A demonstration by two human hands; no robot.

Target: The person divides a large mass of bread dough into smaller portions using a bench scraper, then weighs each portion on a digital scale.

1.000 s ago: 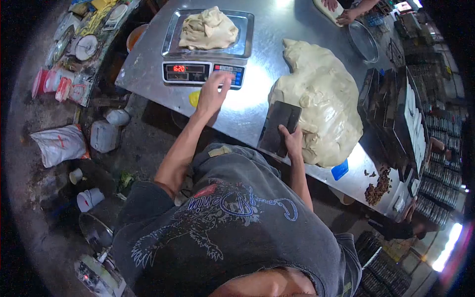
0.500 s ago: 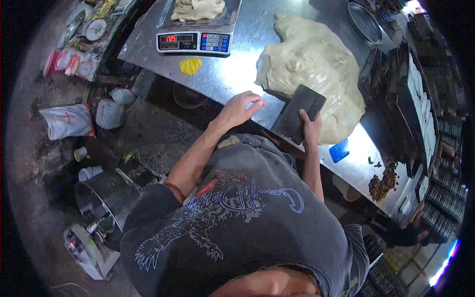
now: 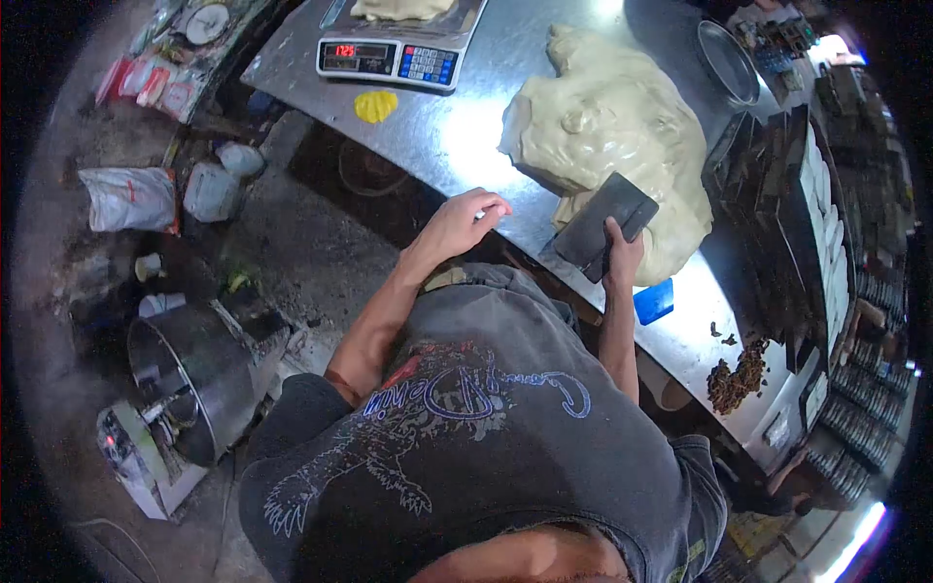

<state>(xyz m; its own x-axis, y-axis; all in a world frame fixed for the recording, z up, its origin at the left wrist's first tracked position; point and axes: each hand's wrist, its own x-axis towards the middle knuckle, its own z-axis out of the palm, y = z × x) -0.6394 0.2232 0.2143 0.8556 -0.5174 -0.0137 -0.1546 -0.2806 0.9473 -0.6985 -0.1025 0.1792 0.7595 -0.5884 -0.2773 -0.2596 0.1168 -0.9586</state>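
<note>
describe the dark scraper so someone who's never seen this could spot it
On the steel table lies a large pale dough mound. At its near edge the right hand grips a dark flat rectangular scraper; unlike the small blue plastic piece beside it, it is bigger and held.

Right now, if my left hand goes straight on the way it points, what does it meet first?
Probably the dough: your left hand is at the table edge, fingers aimed across bare steel at the dough's near left side. Its height above the table is unclear.
</note>
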